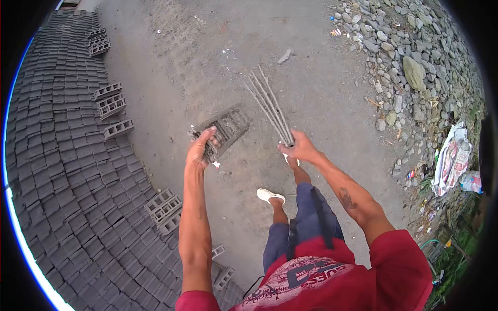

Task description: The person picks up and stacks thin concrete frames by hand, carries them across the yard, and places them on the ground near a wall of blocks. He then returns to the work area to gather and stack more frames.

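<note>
In the middle of the view my left hand (199, 147) is closed on the near end of a grey rectangular slatted frame (232, 126). The frame looks crusted with dried dirt or cement, and its far end points up and to the right. My right hand (303, 147) grips the lower ends of a bundle of thin grey rods (271, 107). Several rods fan out slightly toward their far tips, over the bare ground. A gap of ground separates the frame from the rods. Both arms reach forward above my legs.
Long rows of stacked grey concrete blocks (67, 150) fill the left side. Loose hollow blocks (110, 105) stick out along their edge. To the right lies a heap of stones (415, 72) with a crumpled white sack (453, 160). A flat stone (285, 56) sits on the ground ahead.
</note>
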Tool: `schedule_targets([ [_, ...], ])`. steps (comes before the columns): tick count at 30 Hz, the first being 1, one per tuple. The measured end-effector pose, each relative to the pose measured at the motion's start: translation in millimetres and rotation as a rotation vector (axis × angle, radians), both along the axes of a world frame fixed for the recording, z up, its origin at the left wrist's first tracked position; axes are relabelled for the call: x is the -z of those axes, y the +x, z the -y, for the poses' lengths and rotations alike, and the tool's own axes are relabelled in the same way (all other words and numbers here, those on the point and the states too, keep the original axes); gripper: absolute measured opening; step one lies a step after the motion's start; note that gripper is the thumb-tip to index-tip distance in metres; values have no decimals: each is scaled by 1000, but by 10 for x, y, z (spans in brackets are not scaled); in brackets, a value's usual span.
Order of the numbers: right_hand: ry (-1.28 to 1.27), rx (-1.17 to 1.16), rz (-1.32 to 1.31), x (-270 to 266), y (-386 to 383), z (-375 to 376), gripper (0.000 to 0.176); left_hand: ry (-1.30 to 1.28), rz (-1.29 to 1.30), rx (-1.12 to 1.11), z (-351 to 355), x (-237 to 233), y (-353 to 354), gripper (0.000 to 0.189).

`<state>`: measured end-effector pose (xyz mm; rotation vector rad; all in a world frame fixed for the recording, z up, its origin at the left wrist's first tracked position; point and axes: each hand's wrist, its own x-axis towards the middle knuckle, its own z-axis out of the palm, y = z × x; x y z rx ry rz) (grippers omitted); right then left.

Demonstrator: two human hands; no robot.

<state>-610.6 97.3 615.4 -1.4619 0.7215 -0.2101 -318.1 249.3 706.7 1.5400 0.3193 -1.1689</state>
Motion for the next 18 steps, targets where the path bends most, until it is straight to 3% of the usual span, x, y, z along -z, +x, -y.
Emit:
schedule_targets([
  [2,131,212,-40,-102,-243,525,23,63,78,-92,-521,-84,46,20],
  [3,144,281,-111,-229,-373,851,22,94,111,-156,-919,-20,82,20],
  [5,258,517,8,-133,-746,1318,19,165,167,-320,-1760,-3,150,19],
  [8,388,804,-119,-131,-1522,1962,14,242,163,-545,-3127,-133,337,21],
  [12,77,985,-212,-565,-2808,2673,16,277,260,-678,-3985,-616,436,23],
  [14,-60,1092,-139,-909,-3219,3036,16,415,304,-710,-3879,-713,446,21],
  [15,-145,1060,-103,-1015,-3401,3251,14,466,329,-703,-3808,-564,486,20],
  [16,-161,1140,-247,-1164,-3404,3437,13,522,357,-696,-3821,-354,524,20],
  [17,-360,1045,-214,-1226,-3367,3573,15,583,387,-688,-3879,-204,538,19],
  [18,-526,1112,-325,-1353,-3001,3566,23,630,366,-610,-3714,-30,509,17],
])
